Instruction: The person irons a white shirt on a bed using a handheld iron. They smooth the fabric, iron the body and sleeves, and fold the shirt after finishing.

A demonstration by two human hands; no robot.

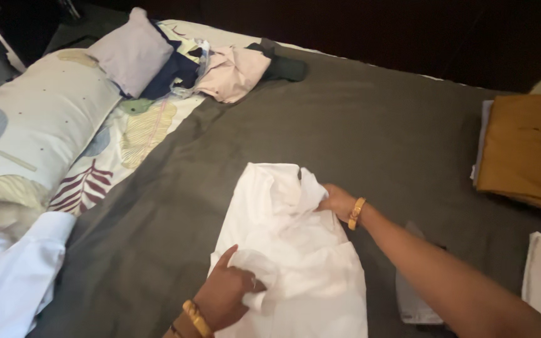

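— What's going on over at the bed [358, 131]?

— A crumpled white cotton shirt [295, 256] lies on the dark grey sheet, near the front edge. The left hand [223, 294] is closed on a bunched fold at the lower left of it, fingers curled tight. The right hand [336, 201] pinches the cloth at the upper right, near what looks like the collar.

— Why hold it at two ends?

— I'd judge it keeps the fabric taut between the grips, so the creases can be pulled flat against the sheet.

— How does the shirt look?

— Plain white, thin, wrinkled through the middle, the top part rumpled and folded over itself.

— Anything else about?

— A mustard-yellow folded cloth [527, 150] sits well apart on the right, a leaf-patterned pillow [39, 125] to the left, and a heap of pink and navy clothes [220, 69] at the far end.
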